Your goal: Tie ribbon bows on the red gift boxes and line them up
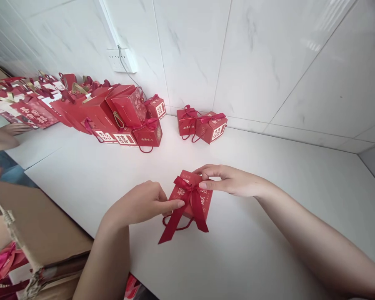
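A small red gift box (208, 200) with pale printed characters rests on the white table in front of me. Dark red ribbon (175, 223) is tied across its top, with two long tails hanging toward me. A red cord handle (183, 228) loops out at the near side. My left hand (146, 202) closes on the box's left side, thumb on top over the ribbon and fingers partly hidden. From the far right, my right hand (224, 180) grips the box's edge, thumb near the knot and index finger bent behind it.
Two ribboned red boxes (187, 122) stand by the tiled wall (190, 50). Many red boxes and bags (96, 109) are piled at the back left. Another person's hand (18, 128) lies at the far left. An open cardboard box (40, 225) with red packages flanks the white table (268, 250).
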### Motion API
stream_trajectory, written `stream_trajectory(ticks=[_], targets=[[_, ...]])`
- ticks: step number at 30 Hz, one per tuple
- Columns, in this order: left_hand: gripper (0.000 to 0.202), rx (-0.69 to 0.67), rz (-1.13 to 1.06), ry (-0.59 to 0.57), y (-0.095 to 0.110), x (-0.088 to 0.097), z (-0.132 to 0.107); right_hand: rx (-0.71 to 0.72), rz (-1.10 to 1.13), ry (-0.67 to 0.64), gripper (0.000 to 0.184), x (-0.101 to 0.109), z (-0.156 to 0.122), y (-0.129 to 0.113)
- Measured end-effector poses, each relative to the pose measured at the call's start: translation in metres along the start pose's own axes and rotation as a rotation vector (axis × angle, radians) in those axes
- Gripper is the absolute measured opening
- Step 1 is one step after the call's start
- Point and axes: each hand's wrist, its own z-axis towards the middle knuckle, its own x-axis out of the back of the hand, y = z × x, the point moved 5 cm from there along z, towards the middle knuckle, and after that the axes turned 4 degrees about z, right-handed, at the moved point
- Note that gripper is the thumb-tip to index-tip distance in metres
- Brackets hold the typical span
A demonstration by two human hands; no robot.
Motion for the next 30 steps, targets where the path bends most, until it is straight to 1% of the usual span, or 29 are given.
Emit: stream_trajectory(ticks=[2,3,4,6,7,8,9,10,11,12,15,16,17,20,24,26,30], targets=[[0.062,0.017,0.006,0.091,-0.002,0.006,-0.001,0.023,-0.023,0.013,0.028,0.001,0.002,0.001],[0.057,0.012,0.007,0.172,-0.001,0.01,-0.001,0.034,-0.036,0.028,0.025,0.001,0.002,0.002],[0.049,-0.004,0.009,0.28,0.002,0.016,-0.001,0.043,-0.044,0.049,0.023,0.003,0.003,0.002],[0.033,-0.065,-0.006,0.557,0.012,0.026,-0.001,0.06,-0.047,0.09,0.021,0.005,0.003,0.002],[0.028,-0.102,-0.03,0.692,0.017,0.03,0.0,0.064,-0.044,0.102,0.021,0.006,0.003,0.002],[0.026,-0.138,-0.065,0.8,0.022,0.031,0.002,0.063,-0.039,0.107,0.021,0.006,0.003,0.002],[0.027,-0.166,-0.112,0.864,0.027,0.03,0.005,0.056,-0.031,0.104,0.021,0.006,0.003,0.002],[0.031,-0.183,-0.171,0.877,0.029,0.028,0.01,0.047,-0.023,0.096,0.022,0.006,0.003,0.002],[0.036,-0.188,-0.236,0.841,0.03,0.024,0.016,0.038,-0.014,0.086,0.024,0.006,0.002,0.002],[0.041,-0.183,-0.302,0.764,0.03,0.019,0.023,0.029,-0.003,0.077,0.027,0.005,0.002,0.001],[0.057,-0.144,-0.516,0.439,0.026,0.004,0.036,0.014,0.038,0.039,0.035,0.002,0.0,-0.002],[0.061,-0.134,-0.57,0.362,0.025,0.001,0.037,0.009,0.048,0.03,0.036,0.001,-0.001,-0.003],[0.064,-0.129,-0.611,0.314,0.023,-0.001,0.037,0.003,0.052,0.025,0.036,0.001,-0.001,-0.004],[0.066,-0.135,-0.699,0.239,0.023,-0.003,0.035,-0.014,0.025,0.03,0.037,0.0,-0.002,-0.005],[0.054,-0.181,-0.806,0.055,0.027,-0.009,0.037,-0.013,-0.06,0.022,0.031,0.003,-0.002,-0.003],[0.051,-0.19,-0.832,0.02,0.027,-0.009,0.038,0.004,-0.109,0.022,0.027,0.005,-0.001,-0.002],[0.048,-0.181,-0.857,0.004,0.025,-0.008,0.039,0.008,-0.123,0.026,0.018,0.008,0.001,0.003]])
